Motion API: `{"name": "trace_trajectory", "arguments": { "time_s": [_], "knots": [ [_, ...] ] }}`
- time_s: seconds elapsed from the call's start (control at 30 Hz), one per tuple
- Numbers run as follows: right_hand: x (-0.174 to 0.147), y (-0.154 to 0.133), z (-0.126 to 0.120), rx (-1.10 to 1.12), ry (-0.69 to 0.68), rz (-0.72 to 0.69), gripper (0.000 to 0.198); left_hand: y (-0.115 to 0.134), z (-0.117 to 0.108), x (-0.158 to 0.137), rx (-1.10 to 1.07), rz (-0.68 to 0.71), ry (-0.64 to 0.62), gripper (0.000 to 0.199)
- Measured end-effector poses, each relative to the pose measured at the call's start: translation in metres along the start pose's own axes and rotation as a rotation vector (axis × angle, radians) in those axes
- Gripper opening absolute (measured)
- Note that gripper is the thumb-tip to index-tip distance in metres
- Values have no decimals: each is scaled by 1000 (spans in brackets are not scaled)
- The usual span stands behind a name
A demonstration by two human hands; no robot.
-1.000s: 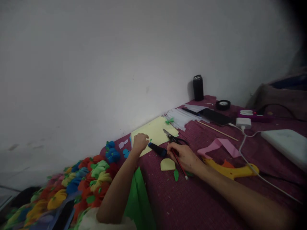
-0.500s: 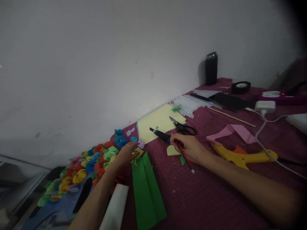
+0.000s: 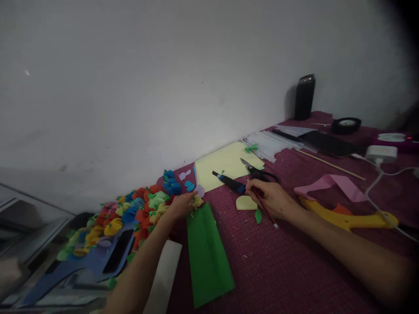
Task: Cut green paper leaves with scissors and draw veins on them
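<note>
My right hand (image 3: 270,198) is closed around a thin red pencil (image 3: 269,213), whose pale end points down toward me. Just beyond that hand lie a dark blue box cutter (image 3: 231,182) and black-handled scissors (image 3: 258,173). A pale yellow rounded cutout (image 3: 246,203) and a small green leaf shape (image 3: 258,216) are beside its fingers. My left hand (image 3: 181,206) has its fingers bunched on a clump of thin yellow strips (image 3: 197,202) at the far end of a green sheet (image 3: 209,257). A lilac cutout (image 3: 200,190) lies at the fingertips.
Colourful felt-like pieces (image 3: 137,211) are heaped at the left. Yellow sheets (image 3: 225,163) lie by the wall beside clear sticks (image 3: 262,146). A yellow glue gun (image 3: 350,218), pink strip (image 3: 330,187), phone (image 3: 332,143), charger (image 3: 381,153), wooden stick (image 3: 330,164) and dark can (image 3: 304,98) occupy the right.
My left fingers have closed in on the yellow strips, which are now bunched together. The green sheet's long fold looks flatter. My right hand keeps the red pencil; the whole view has shifted slightly.
</note>
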State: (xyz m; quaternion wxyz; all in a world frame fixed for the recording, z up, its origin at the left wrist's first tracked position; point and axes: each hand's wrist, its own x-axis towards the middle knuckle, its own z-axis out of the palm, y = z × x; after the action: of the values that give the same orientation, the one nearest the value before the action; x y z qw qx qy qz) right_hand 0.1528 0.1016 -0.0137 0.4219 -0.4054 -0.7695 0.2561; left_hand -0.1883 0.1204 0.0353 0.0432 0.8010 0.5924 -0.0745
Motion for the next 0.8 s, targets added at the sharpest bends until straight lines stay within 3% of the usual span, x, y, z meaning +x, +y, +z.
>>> {"name": "trace_trajectory", "arguments": {
  "time_s": [0.1,0.23,0.47,0.63,0.8],
  "knots": [
    [0,-2,0,14,19,13,11,-18,-12,-4,55,-41,-5,64],
    [0,-3,0,43,22,18,10,-23,-13,-11,140,-3,-84,52],
    [0,-4,-2,21,31,-4,10,-8,15,-13,245,10,-102,28],
    [1,-7,-5,12,42,-6,11,3,1,-26,295,-13,-40,21],
    [2,-9,-10,18,122,-35,11,35,-13,-43,276,-67,81,30]
  ]
}}
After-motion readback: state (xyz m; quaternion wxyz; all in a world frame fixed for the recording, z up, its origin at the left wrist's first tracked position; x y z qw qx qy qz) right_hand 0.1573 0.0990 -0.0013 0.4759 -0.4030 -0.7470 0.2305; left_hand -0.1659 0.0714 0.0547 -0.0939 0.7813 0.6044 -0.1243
